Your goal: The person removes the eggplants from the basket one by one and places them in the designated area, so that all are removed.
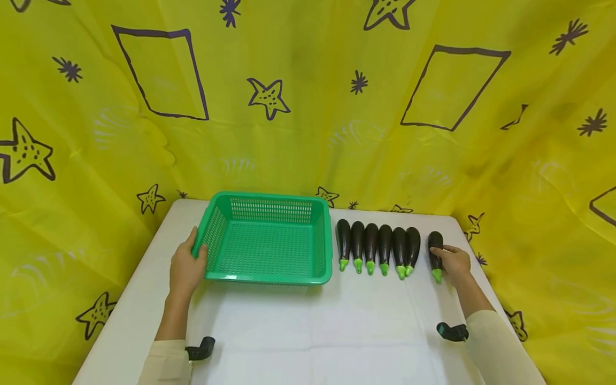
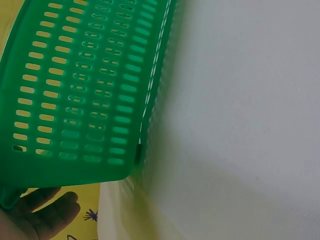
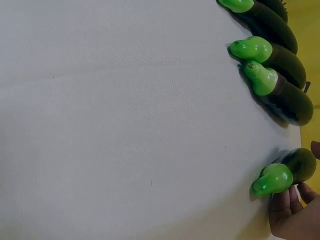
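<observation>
A green plastic basket [image 1: 269, 279] with slotted walls sits at the left of the white table, with nothing inside. My left hand [image 1: 188, 266] holds its left rim, thumb on the near side and fingers along the outer wall; the left wrist view shows the fingers [image 2: 57, 215] beside the basket wall [image 2: 80, 170]. At the right, my right hand [image 1: 454, 260] pinches a dark eggplant [image 1: 435, 240] with a green stem, which lies on the table apart from the others. In the right wrist view, fingers [image 3: 281, 205] touch the side of this eggplant [image 3: 300, 162].
Several more eggplants [image 1: 371, 238] lie in a row between the basket and my right hand, stems toward me; the two rightmost touch. Yellow patterned cloth [image 1: 308, 144] hangs behind and beside the white table [image 1: 308, 326].
</observation>
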Demonstrator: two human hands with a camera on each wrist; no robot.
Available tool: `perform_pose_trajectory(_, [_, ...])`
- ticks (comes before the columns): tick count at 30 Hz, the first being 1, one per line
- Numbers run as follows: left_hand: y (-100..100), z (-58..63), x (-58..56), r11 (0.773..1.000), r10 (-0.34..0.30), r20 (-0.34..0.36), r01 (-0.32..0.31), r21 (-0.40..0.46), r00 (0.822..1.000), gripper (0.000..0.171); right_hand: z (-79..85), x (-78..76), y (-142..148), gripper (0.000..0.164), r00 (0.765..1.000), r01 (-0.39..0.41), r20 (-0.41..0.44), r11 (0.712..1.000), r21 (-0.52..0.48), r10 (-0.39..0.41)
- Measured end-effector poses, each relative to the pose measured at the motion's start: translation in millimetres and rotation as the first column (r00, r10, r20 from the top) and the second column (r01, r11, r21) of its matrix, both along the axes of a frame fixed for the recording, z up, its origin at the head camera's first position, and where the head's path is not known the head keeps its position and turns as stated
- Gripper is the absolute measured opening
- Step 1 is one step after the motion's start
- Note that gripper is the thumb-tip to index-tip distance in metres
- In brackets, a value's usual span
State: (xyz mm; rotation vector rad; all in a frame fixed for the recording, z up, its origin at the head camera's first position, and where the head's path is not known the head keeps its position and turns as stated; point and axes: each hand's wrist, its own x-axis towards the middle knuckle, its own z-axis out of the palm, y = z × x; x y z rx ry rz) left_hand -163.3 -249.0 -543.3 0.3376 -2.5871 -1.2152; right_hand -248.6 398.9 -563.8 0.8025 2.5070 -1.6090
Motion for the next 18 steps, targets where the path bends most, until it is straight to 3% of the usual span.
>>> perform_pose_trajectory(5, [-3, 2.8, 2.2, 0.999, -0.033, -0.018, 0.033, -0.014, 0.999, 0.058, -1.4, 1.3, 2, 0.072, 1.000, -0.014, 0.016, 1.000, -0.012, 0.014])
perform_pose_trajectory(10, [-7, 6.4, 6.4, 0.996, -0.082, -0.032, 0.081, -0.037, 0.996, 0.062, -3.8, 3.6, 3, 0.072, 1.000, -0.031, 0.005, 0.999, 0.039, 0.030])
perform_pose_trajectory(14, [-12, 10.8, 10.6, 0.989, -0.132, -0.054, 0.128, -0.076, 0.990, 0.064, -5.5, 6.1, 4, 0.070, 0.999, -0.032, -0.030, 0.991, 0.129, 0.036])
perform_pose_trajectory(18, [-19, 13.1, 13.7, 0.975, -0.197, -0.092, 0.185, -0.125, 0.976, 0.065, -6.1, 9.4, 1, 0.065, 0.993, -0.042, -0.093, 0.962, 0.268, 0.069])
